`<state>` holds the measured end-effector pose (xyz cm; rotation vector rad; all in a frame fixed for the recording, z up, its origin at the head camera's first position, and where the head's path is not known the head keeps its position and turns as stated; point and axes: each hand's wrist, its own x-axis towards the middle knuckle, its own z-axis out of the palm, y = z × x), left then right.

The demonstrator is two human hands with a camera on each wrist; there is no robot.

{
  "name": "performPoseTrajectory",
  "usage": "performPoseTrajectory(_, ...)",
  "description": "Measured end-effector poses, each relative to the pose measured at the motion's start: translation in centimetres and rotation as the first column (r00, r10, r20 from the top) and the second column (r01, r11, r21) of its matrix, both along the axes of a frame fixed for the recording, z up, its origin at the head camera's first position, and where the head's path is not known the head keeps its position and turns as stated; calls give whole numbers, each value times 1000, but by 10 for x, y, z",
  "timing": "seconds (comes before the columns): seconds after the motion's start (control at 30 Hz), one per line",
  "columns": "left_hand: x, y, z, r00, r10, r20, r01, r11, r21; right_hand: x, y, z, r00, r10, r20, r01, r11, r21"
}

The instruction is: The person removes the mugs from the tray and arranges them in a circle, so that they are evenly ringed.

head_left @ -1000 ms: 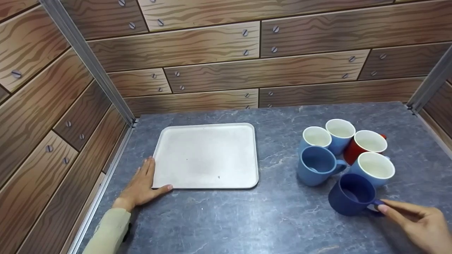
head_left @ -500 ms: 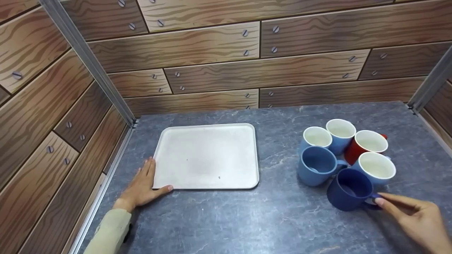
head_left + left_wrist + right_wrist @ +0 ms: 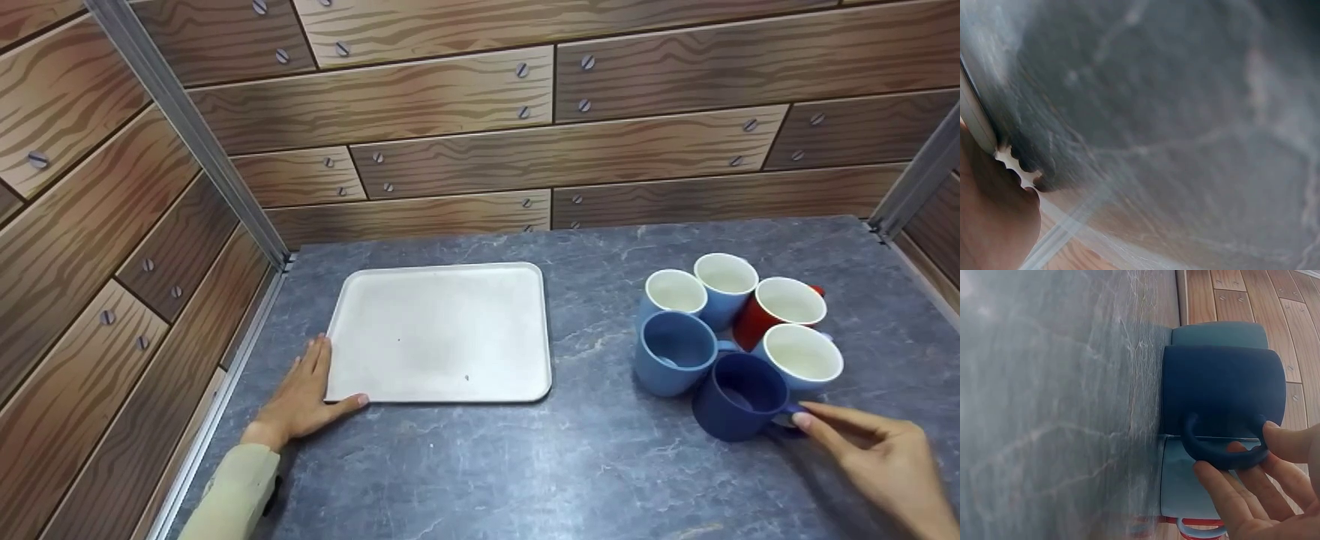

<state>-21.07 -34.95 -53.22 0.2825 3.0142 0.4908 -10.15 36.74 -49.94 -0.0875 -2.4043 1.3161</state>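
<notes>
A dark blue mug [image 3: 739,401] stands on the grey marbled table at the front of a group of mugs. My right hand [image 3: 881,454] pinches its handle [image 3: 1224,455] between thumb and fingers. Behind it, close together, are a mid-blue mug [image 3: 670,356], a light blue mug with a white inside [image 3: 802,360], a red mug [image 3: 752,322] and two more light blue mugs at the back. Over on the left, a white tray [image 3: 442,334] lies flat. My left hand [image 3: 296,397] rests at its near left corner, fingers straight along the left edge and thumb at the front edge.
Wood-patterned panels [image 3: 450,97] rise behind the table [image 3: 480,465] and on both sides. Metal corner posts [image 3: 187,124] stand at the back corners. A strip of table separates the tray from the mugs.
My right hand has slid the dark blue mug a little away from me and slightly left, nearer the other mugs. The left hand and the tray stay in place.
</notes>
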Motion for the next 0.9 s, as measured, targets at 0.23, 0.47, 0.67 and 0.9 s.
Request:
performPoseTrajectory(0.23, 0, -1, -1, 1000, -3, -15, 3, 1000, 6, -4, 2, -1, 1000, -5, -2, 5, 1000, 16)
performPoseTrajectory(0.47, 3, -3, -1, 1000, -5, -24, 5, 1000, 9, -7, 5, -1, 999, -16, -49, 18, 999, 43)
performPoseTrajectory(0.67, 2, -4, 1, 1000, 2, -25, -2, 1000, 5, -9, 6, 2, 998, -21, -51, 25, 996, 91)
performPoseTrajectory(0.9, 1, -4, 2, 1000, 11, -12, -11, 1000, 0, -15, 7, 0, 995, -45, -88, 55, 991, 122)
